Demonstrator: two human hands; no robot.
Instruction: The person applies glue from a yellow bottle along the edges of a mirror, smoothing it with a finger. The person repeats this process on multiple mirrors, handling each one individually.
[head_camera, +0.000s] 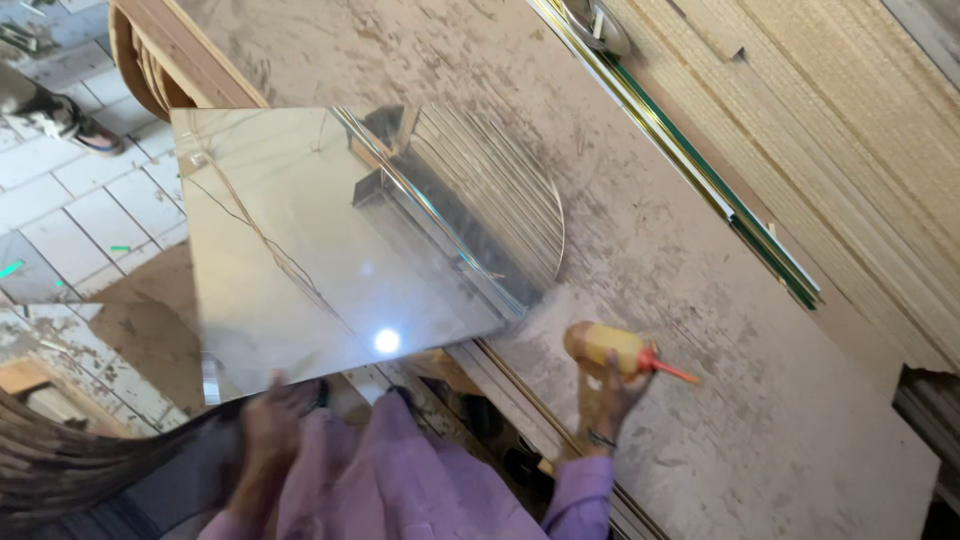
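The desk (700, 330), a broad dusty board, runs diagonally from the upper centre to the lower right of the frame. Stacked sheets with green and yellow edges (700, 180) lie along its upper right side. A tiled floor (70, 200) fills the left of the frame.

The mirror sheet (300, 260) occupies the centre left, tilted up from the desk. Its lower edge is near the left hand (272, 420), which is blurred at the bottom of the frame; whether its fingers grip the edge or only press it cannot be told. The mirror reflects a rounded stack of panels.

The right hand (608, 395), lower centre, has its fingers closed around a yellow glue bottle (605, 345) with a red nozzle (668, 370) pointing right, just above the desk.

Judged step: the mirror is being steadied while the bottle is brought into use. The next move likely calls for a firm hold on the mirror and a controlled squeeze.
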